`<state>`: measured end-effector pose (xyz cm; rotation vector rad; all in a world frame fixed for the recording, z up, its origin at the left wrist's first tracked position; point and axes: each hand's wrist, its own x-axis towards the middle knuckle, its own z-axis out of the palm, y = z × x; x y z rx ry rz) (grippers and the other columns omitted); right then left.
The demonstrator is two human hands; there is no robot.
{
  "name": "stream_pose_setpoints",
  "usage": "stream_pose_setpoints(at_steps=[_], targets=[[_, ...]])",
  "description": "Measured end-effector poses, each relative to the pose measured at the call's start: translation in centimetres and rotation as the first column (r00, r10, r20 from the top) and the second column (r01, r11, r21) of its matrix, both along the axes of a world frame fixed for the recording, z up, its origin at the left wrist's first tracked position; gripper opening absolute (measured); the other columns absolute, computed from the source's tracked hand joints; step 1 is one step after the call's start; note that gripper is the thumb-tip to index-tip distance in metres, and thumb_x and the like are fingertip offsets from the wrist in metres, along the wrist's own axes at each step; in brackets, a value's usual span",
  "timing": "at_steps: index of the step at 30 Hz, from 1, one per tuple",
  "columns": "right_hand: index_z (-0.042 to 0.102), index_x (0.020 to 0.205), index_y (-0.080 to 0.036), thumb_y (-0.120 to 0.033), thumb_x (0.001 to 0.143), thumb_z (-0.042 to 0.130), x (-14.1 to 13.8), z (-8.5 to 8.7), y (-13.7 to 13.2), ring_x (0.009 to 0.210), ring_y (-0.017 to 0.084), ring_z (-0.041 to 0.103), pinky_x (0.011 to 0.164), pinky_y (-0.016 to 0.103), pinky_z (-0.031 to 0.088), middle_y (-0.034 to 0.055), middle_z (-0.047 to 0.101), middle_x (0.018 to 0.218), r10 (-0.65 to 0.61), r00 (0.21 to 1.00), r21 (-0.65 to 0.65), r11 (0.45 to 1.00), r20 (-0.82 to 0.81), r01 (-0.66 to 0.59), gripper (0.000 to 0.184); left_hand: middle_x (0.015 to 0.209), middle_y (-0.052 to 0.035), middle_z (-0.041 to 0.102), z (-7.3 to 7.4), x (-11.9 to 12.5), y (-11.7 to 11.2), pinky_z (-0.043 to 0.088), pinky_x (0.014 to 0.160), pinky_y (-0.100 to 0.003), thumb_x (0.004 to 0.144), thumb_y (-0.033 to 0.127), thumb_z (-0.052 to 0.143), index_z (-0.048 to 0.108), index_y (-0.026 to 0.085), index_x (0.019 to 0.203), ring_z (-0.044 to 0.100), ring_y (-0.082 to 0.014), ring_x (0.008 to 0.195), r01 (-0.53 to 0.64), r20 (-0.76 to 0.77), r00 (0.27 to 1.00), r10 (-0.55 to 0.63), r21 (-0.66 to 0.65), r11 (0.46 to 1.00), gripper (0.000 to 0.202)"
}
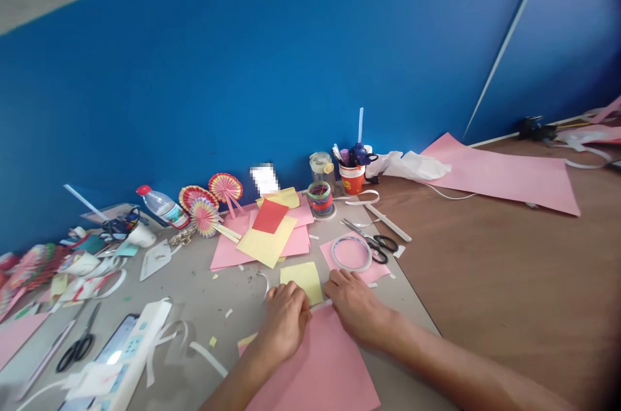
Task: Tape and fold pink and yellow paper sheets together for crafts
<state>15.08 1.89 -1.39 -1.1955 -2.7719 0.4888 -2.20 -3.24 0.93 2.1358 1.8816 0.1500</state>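
A large pink sheet of paper (pixel 320 369) lies at the near edge of the table, with a thin white strip along its far edge. My left hand (pixel 287 319) is closed at that edge, its fingers curled over the left corner. At the right corner my right hand (pixel 356 307) also grips the paper with bent fingers; the thumbs are mostly hidden. Just beyond, between the hands, is a yellow paper square (pixel 301 278). A roll of tape (pixel 352 253) rests on a smaller pink piece, right of it, beside black-handled scissors (pixel 381 246).
Stacked coloured papers (pixel 266 246), folded paper fans (pixel 204 215), a bottle (pixel 165 207) and a red cup (pixel 352 179) stand toward the blue wall. On the left lie a power strip (pixel 136 349), a phone (pixel 114 341) and other scissors (pixel 80 343). A pink sheet (pixel 504 171) lies right.
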Motion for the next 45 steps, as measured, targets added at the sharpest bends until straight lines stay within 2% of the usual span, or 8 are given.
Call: stream_pose_setpoints(at_steps=[7,11,13,17,20,22,31,45], targets=[[0.063,0.076,-0.018,-0.005,0.077,0.05,0.8,0.4,0.4,0.082,0.019,0.056,0.075,0.032,0.037,0.0051,0.064,0.085,-0.051,0.935,-0.107,0.994,-0.352,0.014,0.018,0.07,0.004,0.059,2.1,0.0,0.1,0.038,0.089,-0.038,0.079,0.007,0.043,0.05,0.022,0.076,0.056,-0.0154,0.073,-0.056,0.019,0.998,0.057,-0.051,0.997,0.017],[0.061,0.071,-0.019,-0.005,0.076,0.051,1.2,1.3,1.3,0.076,0.016,0.059,0.076,0.031,0.039,0.0006,0.066,0.079,-0.124,0.832,-0.215,0.977,-0.541,0.006,0.019,0.078,0.0019,0.066,3.3,-0.7,0.7,0.042,0.088,-0.036,0.082,0.016,0.047,0.058,0.025,0.098,0.059,-0.0193,0.086,-0.091,0.071,0.993,0.095,-0.062,0.994,0.021],[0.061,0.073,-0.02,-0.007,0.078,0.051,1.2,1.5,1.7,0.077,0.016,0.059,0.077,0.032,0.039,0.0003,0.066,0.079,-0.123,0.82,-0.22,0.976,-0.559,-0.003,0.017,0.083,0.0009,0.068,3.8,-0.8,1.0,0.041,0.09,-0.037,0.082,0.019,0.048,0.062,0.025,0.091,0.059,-0.0199,0.087,-0.075,0.099,0.992,0.082,-0.067,0.995,0.017],[0.061,0.097,-0.016,-0.008,0.076,0.051,1.1,2.0,1.2,0.091,0.024,0.056,0.079,0.038,0.038,0.01,0.064,0.096,-0.115,0.765,0.014,0.987,-0.633,0.16,0.024,0.074,0.0013,0.067,4.5,-0.7,1.2,0.041,0.089,-0.037,0.08,0.022,0.05,0.063,0.023,0.071,0.061,-0.0187,0.078,-0.078,0.192,0.978,0.077,-0.002,0.997,0.016],[0.059,0.104,-0.015,-0.005,0.078,0.048,0.8,3.2,-0.1,0.087,0.024,0.051,0.075,0.038,0.033,0.0119,0.061,0.098,0.022,0.717,0.366,0.871,-0.697,0.329,0.03,0.071,0.002,0.067,4.5,-0.8,1.3,0.044,0.082,-0.033,0.08,0.023,0.049,0.063,0.023,0.07,0.061,-0.0178,0.074,-0.126,0.254,0.963,0.096,0.107,0.986,0.017],[0.059,0.093,-0.016,-0.003,0.08,0.047,0.4,4.0,-0.8,0.076,0.02,0.048,0.069,0.034,0.031,0.0072,0.061,0.085,0.127,0.708,0.452,0.842,-0.695,0.293,0.022,0.071,0.0017,0.067,4.4,-0.9,1.5,0.044,0.081,-0.033,0.081,0.024,0.047,0.063,0.023,0.071,0.06,-0.0177,0.074,-0.149,0.28,0.956,0.092,0.19,0.97,0.019],[0.055,0.078,-0.017,-0.006,0.086,0.044,-2.0,4.5,0.5,0.068,0.015,0.05,0.066,0.031,0.028,0.0033,0.062,0.073,0.092,0.666,0.37,0.883,-0.74,0.29,0.018,0.073,0.0,0.067,4.8,0.1,2.0,0.04,0.081,-0.034,0.086,0.024,0.048,0.06,0.022,0.074,0.061,-0.0185,0.075,-0.18,0.392,0.92,0.004,0.415,0.892,0.017],[0.055,0.077,-0.018,-0.006,0.085,0.046,-2.3,4.7,0.8,0.066,0.014,0.054,0.07,0.032,0.027,0.0017,0.063,0.071,0.103,0.658,0.405,0.854,-0.746,0.326,0.017,0.078,0.0027,0.065,6.3,1.6,0.9,0.022,0.099,-0.039,0.09,0.012,0.045,0.06,0.023,0.079,0.059,-0.0146,0.076,-0.046,0.169,0.984,-0.06,0.56,0.827,0.021]])
